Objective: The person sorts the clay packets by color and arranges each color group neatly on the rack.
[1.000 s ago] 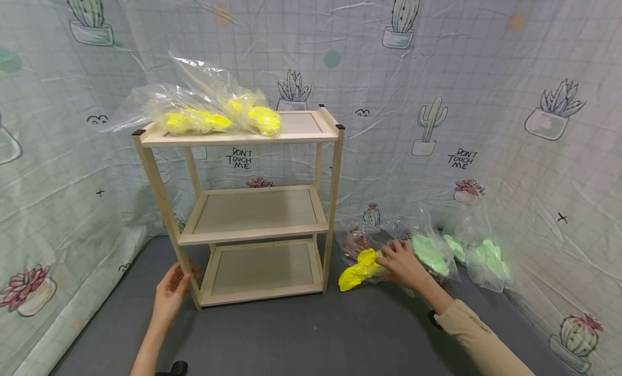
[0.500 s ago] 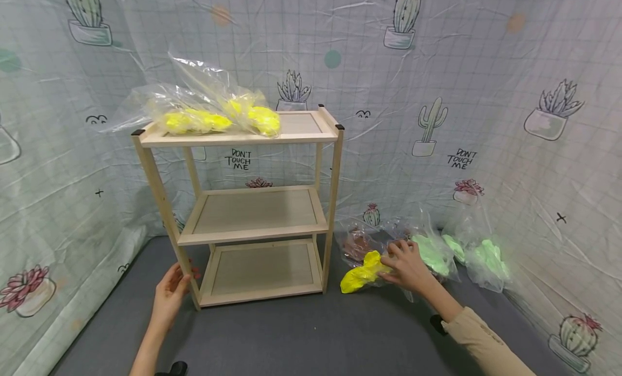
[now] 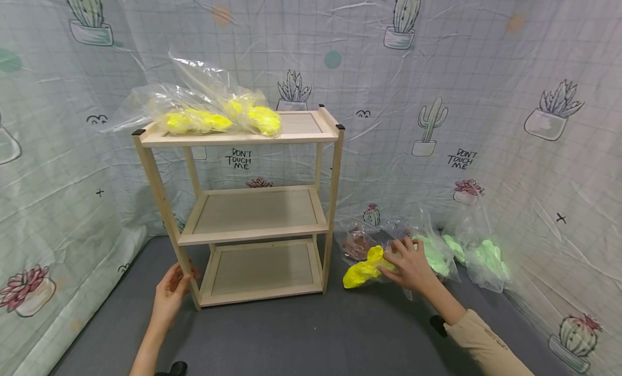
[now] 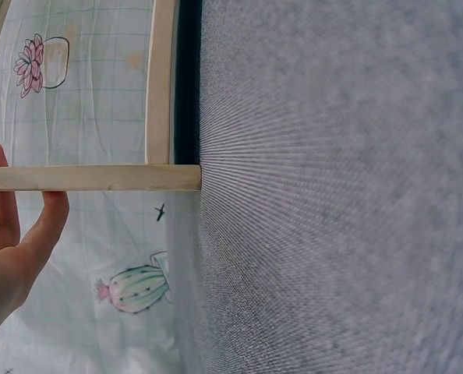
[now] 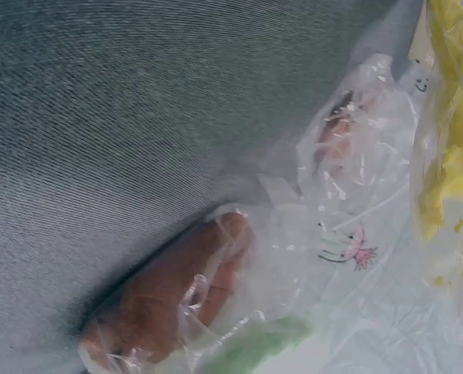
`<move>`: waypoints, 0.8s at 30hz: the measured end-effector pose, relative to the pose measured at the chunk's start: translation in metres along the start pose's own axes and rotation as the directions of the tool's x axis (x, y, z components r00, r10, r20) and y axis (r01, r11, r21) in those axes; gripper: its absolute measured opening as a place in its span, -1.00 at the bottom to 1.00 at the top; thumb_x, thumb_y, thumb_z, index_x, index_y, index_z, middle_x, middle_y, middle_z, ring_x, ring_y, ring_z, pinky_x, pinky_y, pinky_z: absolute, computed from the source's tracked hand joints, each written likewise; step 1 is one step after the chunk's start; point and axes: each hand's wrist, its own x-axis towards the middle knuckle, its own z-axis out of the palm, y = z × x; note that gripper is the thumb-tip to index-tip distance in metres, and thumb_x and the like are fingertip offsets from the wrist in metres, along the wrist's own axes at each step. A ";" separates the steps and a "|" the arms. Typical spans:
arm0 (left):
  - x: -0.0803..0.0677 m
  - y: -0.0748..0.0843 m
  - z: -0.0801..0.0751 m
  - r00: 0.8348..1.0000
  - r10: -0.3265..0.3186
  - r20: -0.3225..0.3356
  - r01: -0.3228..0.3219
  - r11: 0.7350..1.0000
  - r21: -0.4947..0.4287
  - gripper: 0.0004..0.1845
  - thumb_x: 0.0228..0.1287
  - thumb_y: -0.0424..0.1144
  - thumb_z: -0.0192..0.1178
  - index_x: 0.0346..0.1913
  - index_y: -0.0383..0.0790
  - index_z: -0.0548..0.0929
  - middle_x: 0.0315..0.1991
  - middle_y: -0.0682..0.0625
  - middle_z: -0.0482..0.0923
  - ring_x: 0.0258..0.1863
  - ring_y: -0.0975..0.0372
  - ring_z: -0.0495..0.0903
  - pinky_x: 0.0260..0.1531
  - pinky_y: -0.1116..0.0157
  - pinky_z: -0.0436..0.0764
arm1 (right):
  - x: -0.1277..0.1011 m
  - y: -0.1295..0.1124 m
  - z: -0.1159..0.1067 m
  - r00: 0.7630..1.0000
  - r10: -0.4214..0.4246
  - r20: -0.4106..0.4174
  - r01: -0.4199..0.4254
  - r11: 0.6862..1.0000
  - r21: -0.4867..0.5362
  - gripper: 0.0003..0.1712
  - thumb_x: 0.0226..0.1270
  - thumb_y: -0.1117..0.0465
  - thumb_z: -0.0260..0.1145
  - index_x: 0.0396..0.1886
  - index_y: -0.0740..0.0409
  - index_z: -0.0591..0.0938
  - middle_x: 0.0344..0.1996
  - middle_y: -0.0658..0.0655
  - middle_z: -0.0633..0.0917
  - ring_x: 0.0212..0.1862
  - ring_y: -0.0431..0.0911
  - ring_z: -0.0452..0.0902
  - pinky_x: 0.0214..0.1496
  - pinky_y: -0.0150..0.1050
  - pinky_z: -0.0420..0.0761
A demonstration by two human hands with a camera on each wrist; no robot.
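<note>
My left hand (image 3: 168, 296) holds the front left post of a three-tier wooden shelf (image 3: 259, 236) low down. In the left wrist view, fingers show on both sides of that post (image 4: 107, 178). At the right, my right hand (image 3: 412, 266) grips a clear plastic bag with a bright yellow, clay-like lump (image 3: 362, 270) in it, which sticks out to the left of the fingers. The right wrist view shows the yellow lump (image 5: 456, 148) through the plastic at its right edge; the hand itself is out of that view.
Two bags with yellow lumps (image 3: 196, 120) lie on the top tier. Behind and right of my right hand are bags with brown lumps (image 3: 358, 244) and pale green lumps (image 3: 489, 257). A patterned cloth (image 3: 379, 84) encloses the dark grey surface (image 3: 291, 338).
My right hand has shifted slightly to the right with the yellow bag, whose lump has turned a little. The left hand and the shelf look unchanged.
</note>
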 end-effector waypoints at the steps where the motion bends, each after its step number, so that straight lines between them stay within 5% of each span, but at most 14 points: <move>1: 0.000 0.000 0.000 1.000 0.001 -0.001 -0.001 1.000 0.000 -0.63 0.28 -0.48 -0.09 0.10 -0.64 0.22 -0.24 0.22 0.59 -0.27 0.47 0.59 -0.40 0.51 0.54 | 0.001 0.000 -0.001 1.000 0.004 -0.010 -0.004 1.000 -0.005 -0.53 0.24 -0.29 -0.03 -0.52 -0.02 0.43 -0.45 0.12 0.40 -0.37 0.05 0.22 -0.34 0.08 0.19; 15: -0.001 0.002 0.000 1.000 -0.009 0.003 0.009 1.000 0.007 -0.69 0.29 -0.46 -0.09 0.07 -0.47 0.36 -0.25 0.22 0.58 -0.26 0.47 0.58 -0.36 0.53 0.54 | 0.025 0.012 -0.028 0.992 0.055 -0.116 -0.054 0.998 0.016 -0.51 0.27 -0.26 -0.06 -0.48 0.02 0.51 -0.48 0.15 0.39 -0.39 0.04 0.19 -0.36 0.08 0.15; 20: -0.001 0.003 0.000 1.000 -0.014 0.000 0.014 1.000 0.022 -0.67 0.29 -0.46 -0.09 0.08 -0.54 0.31 -0.25 0.22 0.57 -0.27 0.48 0.58 -0.37 0.53 0.54 | 0.039 0.019 -0.040 0.980 0.057 -0.191 -0.054 0.998 0.025 -0.51 0.26 -0.23 -0.01 -0.41 0.07 0.57 -0.48 0.20 0.42 -0.42 0.08 0.19 -0.40 0.06 0.08; 24: 0.000 0.004 0.000 1.000 -0.013 0.002 0.013 1.000 0.017 -0.64 0.29 -0.46 -0.09 0.09 -0.61 0.25 -0.24 0.21 0.58 -0.26 0.47 0.58 -0.36 0.53 0.54 | 0.050 0.022 -0.054 0.983 0.082 -0.164 -0.083 0.997 -0.001 -0.45 0.25 -0.27 -0.05 -0.32 0.09 0.57 -0.45 0.21 0.43 -0.37 0.10 0.21 -0.38 0.06 0.09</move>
